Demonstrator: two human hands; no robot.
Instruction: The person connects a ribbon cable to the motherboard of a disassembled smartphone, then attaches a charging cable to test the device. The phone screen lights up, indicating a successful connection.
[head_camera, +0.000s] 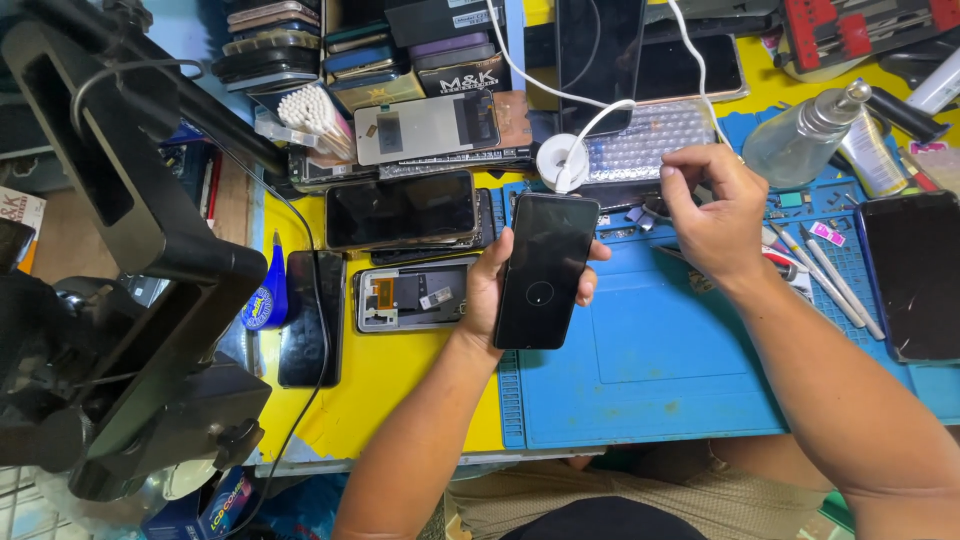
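Over the blue mat (650, 370) at the bench's middle, the left hand (490, 290) grips a black phone (543, 270) screen-up while the right hand (712, 210), at three o'clock, pinches its fingers, seemingly mid-inspection, on something too small to identify.

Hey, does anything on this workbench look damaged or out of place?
One thing: a phone with its back cover off lies on the yellow table, internals exposed, beside the left hand gripping a black smartphone. The right hand hovers over the blue mat.
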